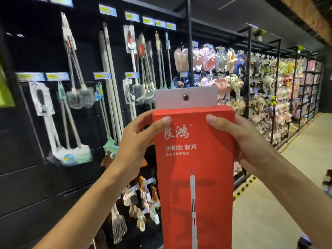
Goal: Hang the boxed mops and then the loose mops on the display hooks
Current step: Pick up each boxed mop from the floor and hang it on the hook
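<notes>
I hold a tall red boxed mop [195,177] upright in front of me. Its white hang tab [186,97] with a round metal eyelet sticks up from the top. My left hand [138,141] grips the box's upper left edge, thumb on the front. My right hand [246,141] grips the upper right edge the same way. The box is apart from the black display wall [23,159], where loose mops [71,155] and brushes hang on hooks to the left.
Long-handled mops [111,83] and dusters [80,99] fill the wall hooks under blue price tags. Small brushes [142,200] hang low behind the box. Racks of slippers [212,63] run down the right side beside a beige aisle floor [269,203].
</notes>
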